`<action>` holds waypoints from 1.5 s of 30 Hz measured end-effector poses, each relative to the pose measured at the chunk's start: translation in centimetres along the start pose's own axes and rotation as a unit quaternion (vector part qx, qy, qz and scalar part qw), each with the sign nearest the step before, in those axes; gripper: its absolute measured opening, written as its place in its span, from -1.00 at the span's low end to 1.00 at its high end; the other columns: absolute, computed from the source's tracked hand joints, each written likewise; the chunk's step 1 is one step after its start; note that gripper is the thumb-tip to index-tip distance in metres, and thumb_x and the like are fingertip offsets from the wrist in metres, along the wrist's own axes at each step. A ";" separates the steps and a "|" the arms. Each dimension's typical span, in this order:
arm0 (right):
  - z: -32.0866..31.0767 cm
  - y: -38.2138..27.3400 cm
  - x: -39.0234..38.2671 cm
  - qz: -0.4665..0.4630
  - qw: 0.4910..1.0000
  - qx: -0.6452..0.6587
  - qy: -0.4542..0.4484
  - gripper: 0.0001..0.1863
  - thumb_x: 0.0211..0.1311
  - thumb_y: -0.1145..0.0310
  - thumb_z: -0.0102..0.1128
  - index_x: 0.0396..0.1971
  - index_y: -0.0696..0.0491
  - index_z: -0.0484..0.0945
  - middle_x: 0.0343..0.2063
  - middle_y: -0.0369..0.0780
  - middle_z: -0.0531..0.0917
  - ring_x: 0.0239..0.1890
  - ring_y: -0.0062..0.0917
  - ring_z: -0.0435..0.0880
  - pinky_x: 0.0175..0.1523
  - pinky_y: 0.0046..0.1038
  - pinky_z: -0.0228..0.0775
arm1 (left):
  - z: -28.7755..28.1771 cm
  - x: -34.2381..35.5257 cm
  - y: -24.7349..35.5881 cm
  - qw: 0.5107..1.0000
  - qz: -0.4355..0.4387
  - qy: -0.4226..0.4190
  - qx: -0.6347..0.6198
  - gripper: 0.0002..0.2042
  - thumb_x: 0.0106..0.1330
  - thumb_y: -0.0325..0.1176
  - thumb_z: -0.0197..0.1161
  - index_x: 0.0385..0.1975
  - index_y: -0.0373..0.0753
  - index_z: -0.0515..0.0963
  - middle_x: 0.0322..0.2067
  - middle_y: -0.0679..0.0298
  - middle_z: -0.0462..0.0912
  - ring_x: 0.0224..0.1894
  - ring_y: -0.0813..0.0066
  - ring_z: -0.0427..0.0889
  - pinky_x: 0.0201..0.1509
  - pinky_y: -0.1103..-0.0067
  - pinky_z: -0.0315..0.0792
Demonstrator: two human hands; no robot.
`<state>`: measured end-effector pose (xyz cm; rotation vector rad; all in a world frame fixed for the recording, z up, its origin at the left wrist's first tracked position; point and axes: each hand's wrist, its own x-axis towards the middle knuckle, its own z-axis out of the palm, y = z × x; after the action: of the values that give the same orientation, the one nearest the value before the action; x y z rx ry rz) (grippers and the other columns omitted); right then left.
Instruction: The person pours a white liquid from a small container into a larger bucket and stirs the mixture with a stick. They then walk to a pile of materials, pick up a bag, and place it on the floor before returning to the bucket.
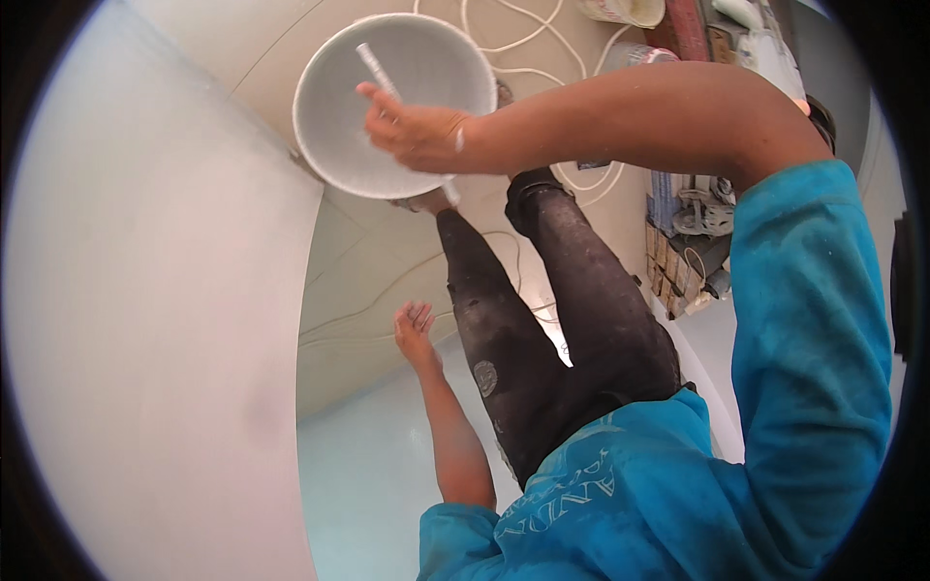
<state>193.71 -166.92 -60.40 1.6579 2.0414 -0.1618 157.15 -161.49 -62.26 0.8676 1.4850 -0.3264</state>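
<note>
My right hand reaches over a round, shallow grey basin at the top middle, holding a slim white stick between its fingers. The stick lies at a slant, with one end over the basin's inside and the other showing below the rim. My left hand hangs lower down, beside my left leg, with its fingers apart and nothing visible in them. My dark, stained trousers and bare feet are partly in view, one foot partly hidden by the basin.
A large pale curved wall fills the left side. Loose white cables lie on the tiled floor. Buckets, a red object and assorted worn items crowd the upper right. A light blue surface shows below.
</note>
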 end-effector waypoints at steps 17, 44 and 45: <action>10.3 -0.6 3.1 0.246 0.941 0.228 0.040 -0.81 0.04 0.36 0.07 -0.30 0.00 0.44 -0.39 -0.27 0.51 -0.26 -0.44 0.53 -0.21 -0.26 0.43 | -0.3 -0.8 -0.2 1.000 0.000 0.028 -0.012 -0.49 0.38 -0.04 -0.27 0.02 -0.42 0.27 -0.09 -0.01 0.45 -0.03 0.20 0.48 0.00 0.41 0.36; -2.7 -4.6 4.4 0.477 -0.538 0.647 0.253 -0.76 0.21 0.60 -0.13 -0.13 0.32 0.20 -0.18 -0.01 0.37 -0.16 -0.25 0.48 -0.04 -0.30 0.55 | 1.5 -1.1 0.2 0.999 0.012 0.032 0.029 -0.48 0.38 -0.03 -0.26 0.00 -0.43 0.31 -0.13 0.00 0.50 -0.10 0.25 0.53 -0.06 0.44 0.39; -2.5 -4.1 4.9 0.484 -0.556 0.627 0.251 -0.79 0.23 0.59 -0.14 -0.15 0.32 0.22 -0.20 0.00 0.40 -0.18 -0.27 0.50 -0.02 -0.32 0.54 | 1.6 -0.9 0.4 0.999 0.019 0.028 0.028 -0.48 0.38 -0.03 -0.25 -0.01 -0.43 0.32 -0.13 0.01 0.51 -0.11 0.25 0.53 -0.07 0.45 0.39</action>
<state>188.41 -162.61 -61.29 -0.4412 1.5403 0.3657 158.47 -162.55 -61.45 0.9561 1.5137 -0.3190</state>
